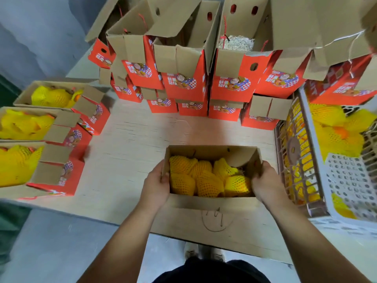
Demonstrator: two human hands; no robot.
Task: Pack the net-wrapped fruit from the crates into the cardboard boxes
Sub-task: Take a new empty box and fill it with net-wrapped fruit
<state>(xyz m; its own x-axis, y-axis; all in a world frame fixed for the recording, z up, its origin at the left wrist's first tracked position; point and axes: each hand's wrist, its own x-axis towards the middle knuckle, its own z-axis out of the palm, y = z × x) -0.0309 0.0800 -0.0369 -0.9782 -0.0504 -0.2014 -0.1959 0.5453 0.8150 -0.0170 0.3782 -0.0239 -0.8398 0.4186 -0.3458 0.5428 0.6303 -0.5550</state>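
Pale tabletop [132, 139]: both hands' curled fingers [164, 176] grip a fruit-filled cardboard box [212, 203]; labels unreadable.

No word or number can be read with certainty; printed labels with a cartoon figure and a blue-and-white check are seen on the red box fronts [232, 83] across the upper middle of the frame, their characters too blurred to make out; large white letters, possibly "FRUIT", are partly shown on the red box [334, 86] at the upper right, cut off and unclear.
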